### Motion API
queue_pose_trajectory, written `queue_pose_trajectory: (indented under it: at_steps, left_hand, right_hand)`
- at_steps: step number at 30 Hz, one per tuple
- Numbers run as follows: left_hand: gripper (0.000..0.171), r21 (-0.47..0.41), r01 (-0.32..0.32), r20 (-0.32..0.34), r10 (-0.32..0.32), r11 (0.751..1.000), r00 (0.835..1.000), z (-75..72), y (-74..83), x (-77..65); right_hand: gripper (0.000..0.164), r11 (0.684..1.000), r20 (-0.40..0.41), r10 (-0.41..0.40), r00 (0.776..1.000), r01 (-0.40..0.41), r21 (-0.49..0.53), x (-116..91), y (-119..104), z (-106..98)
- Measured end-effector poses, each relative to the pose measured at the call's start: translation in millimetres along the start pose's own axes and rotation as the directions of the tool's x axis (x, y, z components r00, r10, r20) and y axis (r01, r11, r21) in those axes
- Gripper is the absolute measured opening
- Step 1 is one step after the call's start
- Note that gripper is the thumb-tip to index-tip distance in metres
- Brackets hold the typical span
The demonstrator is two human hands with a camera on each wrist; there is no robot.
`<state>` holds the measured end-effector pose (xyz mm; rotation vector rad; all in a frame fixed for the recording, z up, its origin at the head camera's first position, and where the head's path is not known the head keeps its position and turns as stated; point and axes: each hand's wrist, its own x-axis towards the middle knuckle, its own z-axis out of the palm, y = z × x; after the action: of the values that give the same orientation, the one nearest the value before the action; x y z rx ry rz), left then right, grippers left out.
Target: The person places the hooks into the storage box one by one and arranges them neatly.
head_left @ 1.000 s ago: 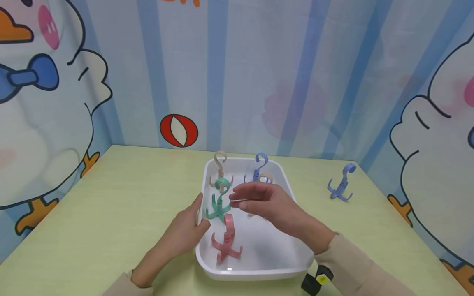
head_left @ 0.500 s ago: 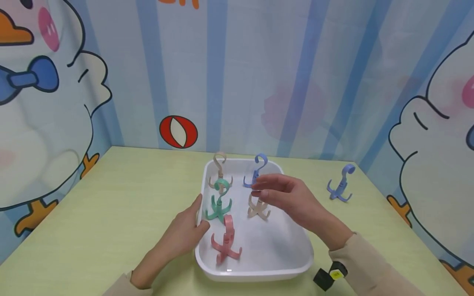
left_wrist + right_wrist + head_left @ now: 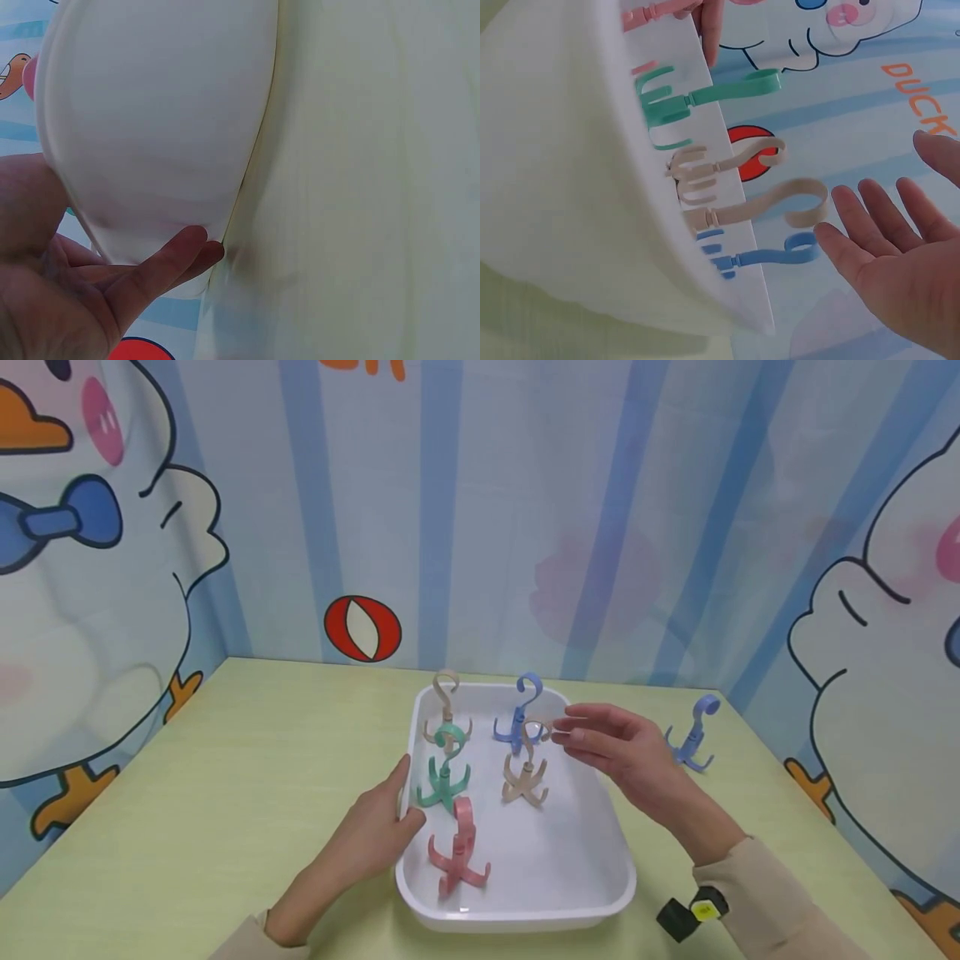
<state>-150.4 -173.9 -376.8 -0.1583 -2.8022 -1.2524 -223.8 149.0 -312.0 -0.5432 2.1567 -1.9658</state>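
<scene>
A white plastic tray (image 3: pixel 547 877) holds several multi-armed hanging hooks standing upright. At its left rim my left hand (image 3: pixel 378 827) grips the wall, thumb over the edge and fingers along the outside (image 3: pixel 150 285). My right hand (image 3: pixel 630 760) hovers over the tray's right edge, fingers loosely extended with nothing in them. Its fingertips are close to the curl of a beige hook (image 3: pixel 525 781). Behind that stands a blue hook (image 3: pixel 519 727). Along the left side are another beige hook (image 3: pixel 447 706), a green hook (image 3: pixel 444 785) and a pink hook (image 3: pixel 459 860).
Another blue hook (image 3: pixel 693 735) stands on the pale yellow table (image 3: pixel 247 777), right of the tray, partly behind the right hand. A striped curtain (image 3: pixel 480 527) with cartoon ducks hangs behind the table. A black wrist device (image 3: pixel 692 914) sits at the right sleeve.
My right hand has moved rightward from above the green hook, across the tray to its right edge, uncovering the beige and blue hooks. The left hand keeps its grip on the rim.
</scene>
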Motion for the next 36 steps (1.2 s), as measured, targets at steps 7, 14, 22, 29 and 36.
queue_pose_trajectory:
  at_steps: [7, 14, 22, 29, 36]
  left_hand:
    - [0.078, 0.005, 0.009, 0.005, -0.009, 1.000, 1.000, 0.1, -0.8, 1.1]
    - [0.078, -0.003, 0.008, 0.008, -0.008, 1.000, 1.000, -0.6, -1.4, 1.3]
    - [0.079, 0.006, 0.001, 0.006, -0.001, 1.000, 1.000, -0.5, -2.0, 0.6]
    - [0.079, -0.002, 0.003, 0.009, -0.003, 1.000, 1.000, -0.1, -2.5, 1.0]
    - [0.079, -0.001, 0.008, 0.015, -0.008, 1.000, 1.000, 0.4, -2.5, 1.1]
  right_hand:
    - [0.028, 1.000, -0.091, -0.002, 0.996, 0.002, 0.010, -1, 8, -23]
    - [0.032, 0.998, -0.136, -0.031, 0.990, 0.038, 0.051, -3, 16, -43]
    - [0.032, 0.994, -0.223, -0.032, 0.974, 0.054, 0.094, -3, 24, -58]
    - [0.028, 0.991, -0.302, -0.007, 0.953, 0.046, 0.122, -3, 30, -70]
    - [0.027, 0.988, -0.381, 0.012, 0.924, 0.048, 0.148, -3, 36, -82]
